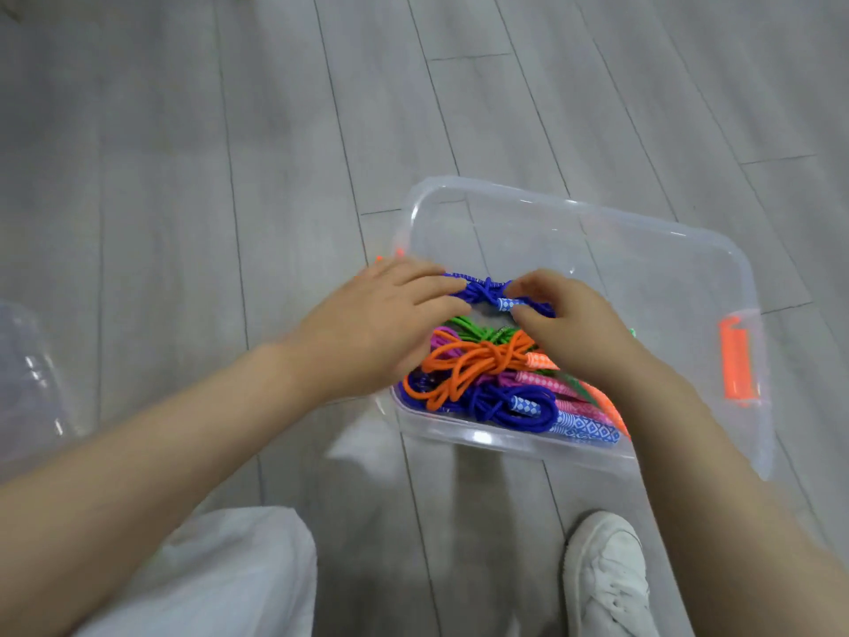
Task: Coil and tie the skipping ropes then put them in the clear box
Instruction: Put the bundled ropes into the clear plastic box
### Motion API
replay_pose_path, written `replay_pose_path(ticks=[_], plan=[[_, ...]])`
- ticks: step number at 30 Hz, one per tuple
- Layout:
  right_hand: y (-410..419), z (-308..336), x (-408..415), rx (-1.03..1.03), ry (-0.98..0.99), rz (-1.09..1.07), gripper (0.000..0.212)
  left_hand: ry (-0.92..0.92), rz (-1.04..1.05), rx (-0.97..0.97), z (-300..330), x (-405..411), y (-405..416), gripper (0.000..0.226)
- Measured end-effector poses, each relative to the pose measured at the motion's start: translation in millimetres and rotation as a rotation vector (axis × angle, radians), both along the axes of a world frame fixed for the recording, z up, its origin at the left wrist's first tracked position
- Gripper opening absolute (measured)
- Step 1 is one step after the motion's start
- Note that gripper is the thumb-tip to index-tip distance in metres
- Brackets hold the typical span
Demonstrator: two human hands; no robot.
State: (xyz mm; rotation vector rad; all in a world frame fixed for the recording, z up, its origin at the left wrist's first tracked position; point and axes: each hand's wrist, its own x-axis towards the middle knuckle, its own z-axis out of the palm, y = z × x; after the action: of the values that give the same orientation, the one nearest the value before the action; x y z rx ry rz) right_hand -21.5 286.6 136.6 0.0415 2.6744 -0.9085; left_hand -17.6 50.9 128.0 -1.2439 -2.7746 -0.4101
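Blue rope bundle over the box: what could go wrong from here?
1. Both hands, left hand and right hand, hold the blue rope bundle above the clear box; released unevenly, its knot may loosen.
2. The near corner is already piled with the orange bundle and others; dropped there, it may tangle or ride high.
3. Its handle could catch the right fingers.

The clear box [680, 250] stands on the floor [229, 154], right of centre. Coiled ropes [482, 374] lie piled in its near left part, with one more coiled rope [487, 291] above the pile's far side, between the left hand [381, 324] and the right hand [574, 324]. A lid [27, 374] lies at the far left edge. Nearest sit a knee [239, 572] on the left and a shoe [606, 572] on the right.
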Motion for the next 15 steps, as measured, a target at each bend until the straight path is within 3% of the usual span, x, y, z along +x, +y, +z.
replay_pose_path(ticks=[3,8,12,15], plan=[[-49,15,-1,-0.108,0.133,0.037,0.026,0.028,0.163,0.036,0,5,-49,0.043],[-138,19,7,-0.114,0.235,0.251,0.042,0.083,0.360,-0.152,-28,16,-145,0.043],[-204,-2,16,0.045,0.294,0.466,0.051,-0.117,0.635,-0.335,-71,42,-234,0.053],[-248,-30,27,0.125,0.268,0.583,0.057,-0.297,0.927,-0.358,-107,79,-288,0.058]])
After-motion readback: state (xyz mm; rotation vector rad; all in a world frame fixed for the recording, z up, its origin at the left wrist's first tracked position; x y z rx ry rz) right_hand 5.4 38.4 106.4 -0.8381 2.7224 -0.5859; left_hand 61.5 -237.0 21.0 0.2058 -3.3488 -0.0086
